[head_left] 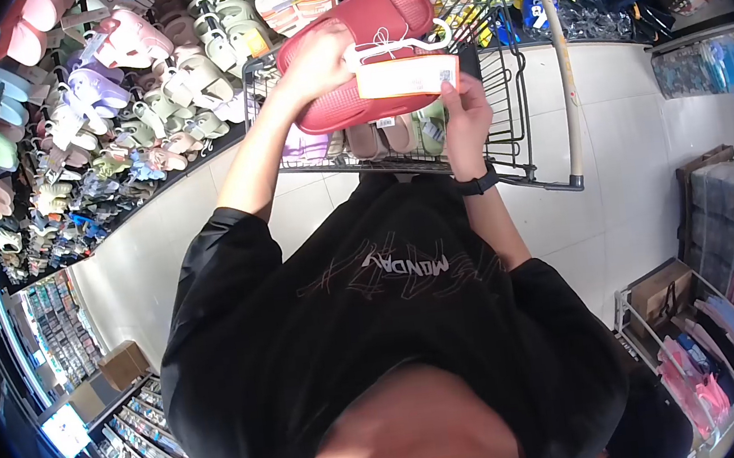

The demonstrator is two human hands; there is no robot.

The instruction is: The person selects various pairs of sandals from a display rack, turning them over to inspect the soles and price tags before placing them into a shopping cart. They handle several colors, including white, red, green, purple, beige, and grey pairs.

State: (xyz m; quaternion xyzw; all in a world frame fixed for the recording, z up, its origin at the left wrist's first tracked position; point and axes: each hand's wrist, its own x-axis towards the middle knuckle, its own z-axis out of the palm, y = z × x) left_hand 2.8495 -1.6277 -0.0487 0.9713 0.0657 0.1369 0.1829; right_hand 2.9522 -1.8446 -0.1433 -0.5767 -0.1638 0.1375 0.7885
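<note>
A pair of dark red slide slippers (392, 11) on a white plastic hanger (431, 39) is held up over a black wire shopping cart (504, 78). My left hand (322, 60) is closed around the slippers at their straps, its fingertips partly hidden. Attached to the hanger is a white tag with an orange edge (395, 79). My right hand (467, 113), wearing a black wristband, pinches the tag's right end with the thumb on its printed code. Below the slippers, purple footwear (307, 148), brownish slippers (382, 139) and a green slipper (431, 128) lie in the cart.
Racks of hanging slippers (195, 72) fill the far left and back. The cart's handle (563, 71) is at its right. Pale floor tiles (558, 234) surround me. A rack with bags and pink items (690, 364) stands at lower right, stocked shelves (153, 452) at lower left.
</note>
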